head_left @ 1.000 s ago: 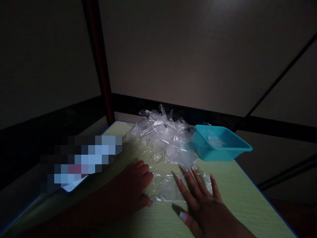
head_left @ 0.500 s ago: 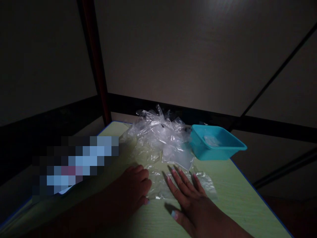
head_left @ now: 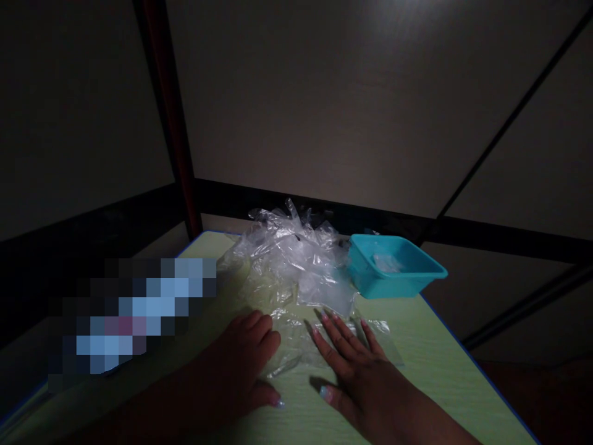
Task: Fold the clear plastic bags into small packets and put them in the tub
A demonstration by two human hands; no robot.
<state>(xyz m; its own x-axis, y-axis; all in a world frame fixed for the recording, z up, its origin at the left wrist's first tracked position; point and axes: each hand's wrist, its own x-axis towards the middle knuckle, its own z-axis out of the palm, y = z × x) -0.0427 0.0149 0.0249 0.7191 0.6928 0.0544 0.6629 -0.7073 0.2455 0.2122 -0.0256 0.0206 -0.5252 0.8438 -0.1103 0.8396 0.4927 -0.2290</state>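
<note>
Two hands, left hand point(head_left: 241, 364) and right hand point(head_left: 356, 377), both spread flat on one clear bag point(head_left: 296, 349); one teal tub point(head_left: 393, 272), one bag pile point(head_left: 291, 259).

A clear plastic bag point(head_left: 296, 346) lies flat and wrinkled on the table, pinned beneath both hands' fingertips, spreading between them and rightward past the right hand.

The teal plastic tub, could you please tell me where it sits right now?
In the head view, the teal plastic tub sits at the far right edge of the pale green table, just right of the crumpled clear plastic pile.
</note>
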